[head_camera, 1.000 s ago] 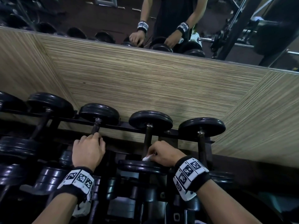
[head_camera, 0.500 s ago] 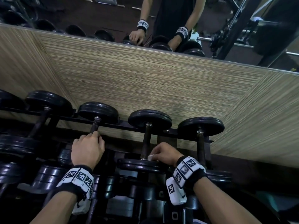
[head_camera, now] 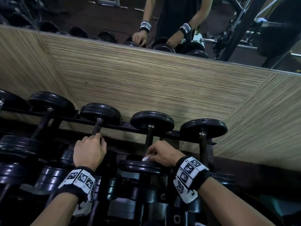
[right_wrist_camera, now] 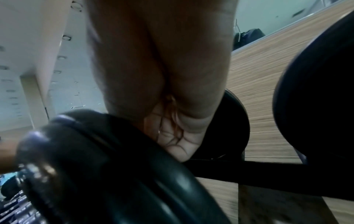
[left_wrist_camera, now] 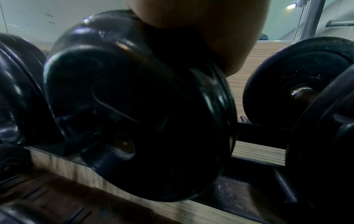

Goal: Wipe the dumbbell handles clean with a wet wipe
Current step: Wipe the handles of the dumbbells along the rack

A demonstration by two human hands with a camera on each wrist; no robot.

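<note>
Several black dumbbells (head_camera: 101,114) on rack (head_camera: 175,133)

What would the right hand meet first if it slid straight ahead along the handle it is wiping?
Probably the far plate of that dumbbell: the right hand, holding the wipe, sits low on the handle, which ends at that plate.

The black rack rail (head_camera: 127,126) is running straight across behind the handles, blocking any reach toward the striped wall panel (head_camera: 162,88). Plates are crowding in close: the far plate (head_camera: 152,120) and near plate (head_camera: 143,167) are boxing in the middle handle (head_camera: 149,139), leaving only a short slot where the right hand (head_camera: 162,154) is squeezing in. The gap between that handle and the right-end handle (head_camera: 203,149) is standing open. The left hand (head_camera: 89,151) is filling the neighbouring slot.
</note>
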